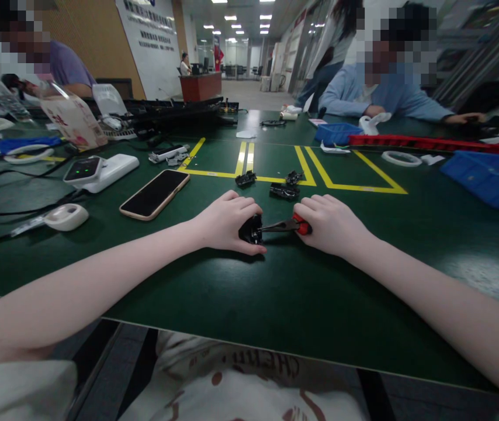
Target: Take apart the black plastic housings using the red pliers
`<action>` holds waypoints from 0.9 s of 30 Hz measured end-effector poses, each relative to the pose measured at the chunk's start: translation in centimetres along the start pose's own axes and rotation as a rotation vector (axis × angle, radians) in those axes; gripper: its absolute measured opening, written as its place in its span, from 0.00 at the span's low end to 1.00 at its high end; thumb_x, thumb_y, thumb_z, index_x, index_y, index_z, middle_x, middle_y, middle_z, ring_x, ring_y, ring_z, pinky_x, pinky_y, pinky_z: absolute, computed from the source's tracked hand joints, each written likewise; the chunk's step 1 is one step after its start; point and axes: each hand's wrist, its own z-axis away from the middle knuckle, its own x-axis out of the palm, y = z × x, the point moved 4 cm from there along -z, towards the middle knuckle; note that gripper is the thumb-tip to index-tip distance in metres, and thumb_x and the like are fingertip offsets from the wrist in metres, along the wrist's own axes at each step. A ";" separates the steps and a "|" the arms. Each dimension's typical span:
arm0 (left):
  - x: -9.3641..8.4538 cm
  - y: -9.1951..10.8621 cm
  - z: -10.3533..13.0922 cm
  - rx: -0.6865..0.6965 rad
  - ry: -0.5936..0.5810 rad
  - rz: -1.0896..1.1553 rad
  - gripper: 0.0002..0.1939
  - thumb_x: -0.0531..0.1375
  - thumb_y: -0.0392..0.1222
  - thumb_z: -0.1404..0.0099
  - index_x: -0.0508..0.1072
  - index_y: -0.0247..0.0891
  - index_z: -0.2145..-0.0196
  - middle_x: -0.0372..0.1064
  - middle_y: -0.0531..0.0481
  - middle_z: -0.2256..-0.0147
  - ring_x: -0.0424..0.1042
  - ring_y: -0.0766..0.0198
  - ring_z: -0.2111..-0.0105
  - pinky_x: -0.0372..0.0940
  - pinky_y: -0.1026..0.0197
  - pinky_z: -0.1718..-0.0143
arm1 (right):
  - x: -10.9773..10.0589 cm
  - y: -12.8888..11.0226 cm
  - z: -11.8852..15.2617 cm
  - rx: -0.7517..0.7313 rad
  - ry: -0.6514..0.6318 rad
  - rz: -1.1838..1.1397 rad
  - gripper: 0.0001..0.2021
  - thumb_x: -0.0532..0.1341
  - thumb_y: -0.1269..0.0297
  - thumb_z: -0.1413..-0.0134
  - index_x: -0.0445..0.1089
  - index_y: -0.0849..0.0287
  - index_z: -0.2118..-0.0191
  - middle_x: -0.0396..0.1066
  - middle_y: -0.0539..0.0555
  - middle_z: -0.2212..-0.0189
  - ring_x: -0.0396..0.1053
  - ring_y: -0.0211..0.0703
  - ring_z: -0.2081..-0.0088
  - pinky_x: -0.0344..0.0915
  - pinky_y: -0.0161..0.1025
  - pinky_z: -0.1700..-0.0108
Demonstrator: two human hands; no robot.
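My left hand (233,224) is closed around a small black part (250,230), low over the green table (249,292). From the right, my right hand (328,227) grips the red handles of a pair of pliers (281,225). The pliers' dark, narrow jaws reach leftward to the open side of the black part; whether they pinch anything there is too small to tell. Just beyond my hands lie several black pieces, among them one at the left (245,179) and a larger one at the right (284,190).
A phone (155,195), a white device (111,172) and a white tape roll (66,217) lie at the left. Yellow tape outlines (354,187) mark the table. Blue bins (490,178) and a red strip (411,142) are at the right. People sit across the table.
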 end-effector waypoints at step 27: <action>0.1 0.2 -0.1 0.065 -0.072 0.384 0.33 0.62 0.44 0.39 0.60 0.34 0.38 0.63 0.37 0.42 0.67 0.51 0.44 0.65 0.52 0.45 | 0.2 0.2 -0.2 0.001 -0.021 -0.102 0.04 0.58 0.66 0.48 0.62 0.59 0.70 0.69 0.57 0.68 0.63 0.44 0.67 0.57 0.40 0.63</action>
